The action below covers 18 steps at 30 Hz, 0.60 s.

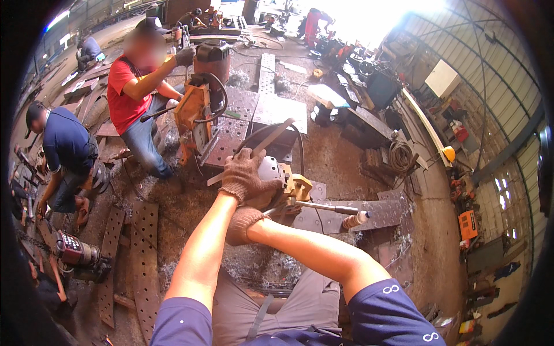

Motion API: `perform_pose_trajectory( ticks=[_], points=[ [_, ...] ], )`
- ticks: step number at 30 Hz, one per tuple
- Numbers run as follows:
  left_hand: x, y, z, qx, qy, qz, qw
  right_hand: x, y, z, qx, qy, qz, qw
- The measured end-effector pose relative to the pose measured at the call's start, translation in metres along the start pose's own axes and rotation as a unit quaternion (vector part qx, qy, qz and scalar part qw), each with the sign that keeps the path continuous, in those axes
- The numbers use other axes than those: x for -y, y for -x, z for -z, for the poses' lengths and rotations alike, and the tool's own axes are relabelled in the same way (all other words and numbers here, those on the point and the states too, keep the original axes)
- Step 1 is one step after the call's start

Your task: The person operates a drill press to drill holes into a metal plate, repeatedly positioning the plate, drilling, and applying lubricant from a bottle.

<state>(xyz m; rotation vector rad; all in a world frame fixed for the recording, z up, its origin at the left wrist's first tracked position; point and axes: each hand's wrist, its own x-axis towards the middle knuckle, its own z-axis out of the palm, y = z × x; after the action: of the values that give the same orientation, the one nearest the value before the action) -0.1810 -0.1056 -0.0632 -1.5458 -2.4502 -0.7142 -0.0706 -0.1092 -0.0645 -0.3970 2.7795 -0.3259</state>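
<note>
In front of me a yellow-and-grey drilling machine (297, 187) with a long lever handle (329, 206) stands over steel plates. My left hand (245, 175), in a brown knitted glove, is wrapped over its grey body, thumb stretched toward the yellow part. A narrow flat metal strip (276, 135) passes by its fingertips. My right hand (241, 225), gloved alike, crosses under my left wrist against the machine's near side; its fingers are hidden. A black cable (302, 147) loops behind the machine. Beside the lever's end is a cylindrical, light-tipped part (355, 219).
A person in a red shirt (124, 95) works at an orange drilling machine (193, 112). Another in dark blue (72, 144) bends down at left. Perforated steel plates (144, 248) and a drill motor (72, 251) lie nearby. Coiled cable (402, 157) sits at right, near metal shavings.
</note>
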Motion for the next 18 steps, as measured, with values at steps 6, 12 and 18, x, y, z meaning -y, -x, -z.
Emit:
perform_pose_trajectory(
  ticks=[6, 12, 18],
  points=[
    [-0.008, -0.002, -0.001, 0.012, 0.027, -0.001, 1.0, -0.008, -0.001, -0.014, -0.002, -0.008, -0.014, 1.0],
    [-0.007, -0.001, 0.001, 0.018, 0.03, 0.006, 0.999, -0.014, -0.011, -0.028, 0.035, -0.015, -0.051, 0.998],
    [-0.003, 0.0, -0.001, 0.021, 0.019, 0.012, 1.0, 0.0, -0.001, -0.004, 0.003, -0.007, -0.021, 1.0]
  ],
)
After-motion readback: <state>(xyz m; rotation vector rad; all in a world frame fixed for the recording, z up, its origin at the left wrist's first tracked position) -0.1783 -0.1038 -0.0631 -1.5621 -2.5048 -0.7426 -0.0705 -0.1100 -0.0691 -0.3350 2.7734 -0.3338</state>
